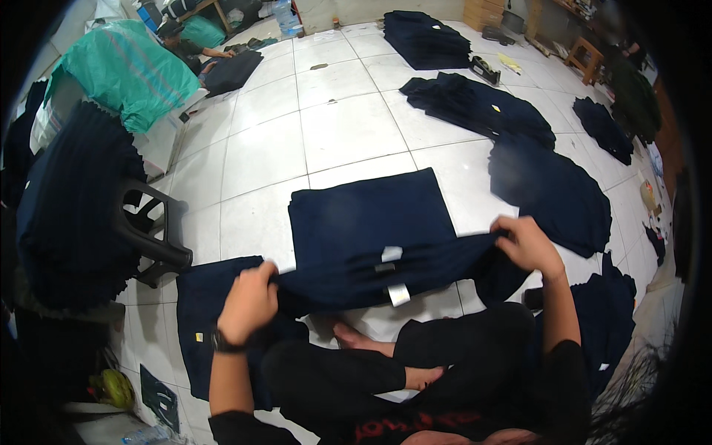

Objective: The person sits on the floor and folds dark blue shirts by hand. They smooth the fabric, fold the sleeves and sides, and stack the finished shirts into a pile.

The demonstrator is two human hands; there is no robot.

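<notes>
Both my hands hold a band of navy fabric (341,289) with white tags, stretched across in front of my crossed legs. My left hand (248,304) is closed on its left end, my right hand (530,248) pinches its right end, from which cloth hangs. Just beyond lies a flat, squarish pile of navy cloth (367,211). Another navy piece (211,330) with a small yellowish label lies on the floor beside my left hand. More navy piles lie to my right, one (549,193) beyond my right hand and another (593,326) beside my leg.
A tall navy stack (70,215) rests by a black plastic stool (159,245) at left, near a green sack (122,74). Further navy piles (423,41) sit on the tiled floor (267,133). A co-worker (182,48) handles dark cloth at back left; another person (630,59) is at back right.
</notes>
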